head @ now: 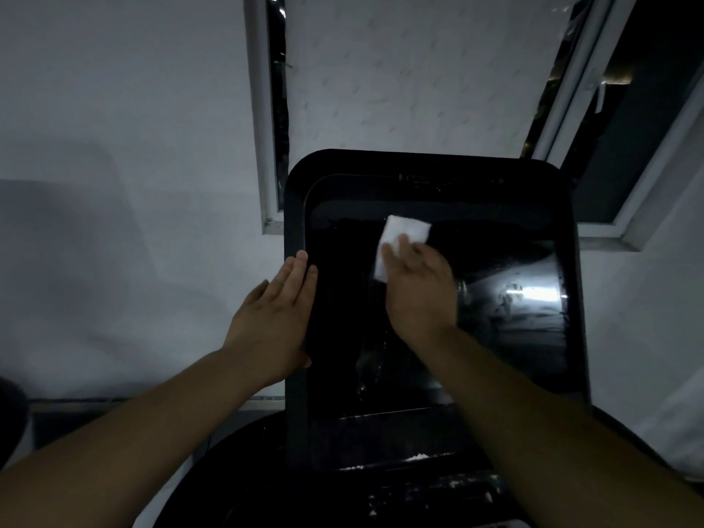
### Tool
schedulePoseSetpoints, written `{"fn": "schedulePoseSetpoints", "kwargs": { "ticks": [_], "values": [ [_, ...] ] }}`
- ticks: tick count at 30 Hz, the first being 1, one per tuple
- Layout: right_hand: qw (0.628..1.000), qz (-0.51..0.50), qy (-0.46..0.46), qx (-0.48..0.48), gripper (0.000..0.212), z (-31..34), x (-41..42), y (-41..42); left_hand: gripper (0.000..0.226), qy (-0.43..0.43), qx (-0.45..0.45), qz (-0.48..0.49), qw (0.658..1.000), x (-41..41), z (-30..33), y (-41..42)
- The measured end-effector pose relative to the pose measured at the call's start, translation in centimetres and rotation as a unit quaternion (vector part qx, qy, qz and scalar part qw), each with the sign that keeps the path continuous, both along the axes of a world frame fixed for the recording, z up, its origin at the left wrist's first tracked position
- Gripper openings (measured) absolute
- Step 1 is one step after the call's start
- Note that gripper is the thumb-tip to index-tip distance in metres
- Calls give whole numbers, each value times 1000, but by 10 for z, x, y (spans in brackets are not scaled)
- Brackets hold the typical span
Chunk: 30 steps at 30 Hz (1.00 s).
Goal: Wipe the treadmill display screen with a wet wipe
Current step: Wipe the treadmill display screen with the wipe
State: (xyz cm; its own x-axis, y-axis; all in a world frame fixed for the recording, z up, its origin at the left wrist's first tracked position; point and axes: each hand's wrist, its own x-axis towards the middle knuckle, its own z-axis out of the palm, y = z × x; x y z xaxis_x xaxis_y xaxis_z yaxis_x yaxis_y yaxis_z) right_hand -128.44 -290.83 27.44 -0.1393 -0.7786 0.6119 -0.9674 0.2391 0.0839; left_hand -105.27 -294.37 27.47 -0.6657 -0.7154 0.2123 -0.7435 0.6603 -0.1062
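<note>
The treadmill display screen (pixel 343 318) is a large glossy black panel in a dark rounded frame, standing upright in front of me. My right hand (pixel 419 291) presses a white wet wipe (pixel 404 232) flat against the upper middle of the glass; the wipe sticks out above and left of my fingers. My left hand (pixel 276 318) lies flat with fingers together on the frame's left edge, its thumb hooked over the rim. Wet streaks and a bright reflection show on the screen's right side.
A white wall lies behind the display, with a window frame (pixel 266 146) at left and an open window (pixel 628 146) at upper right. Below the screen is the dark treadmill console (pixel 419 497), flecked with white dust.
</note>
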Motion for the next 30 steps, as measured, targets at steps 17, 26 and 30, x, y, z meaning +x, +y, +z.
{"fn": "schedulePoseSetpoints", "kwargs": {
  "ticks": [17,26,30],
  "values": [
    [998,26,-18,-61,53,-45,24,32,134,-6,3,9,1000,-3,4,4],
    [997,66,6,-37,51,-77,13,56,135,-21,5,12,1000,-1,5,4],
    [998,12,-34,-48,51,-77,4,62,136,-17,7,14,1000,-3,5,5]
  ]
}}
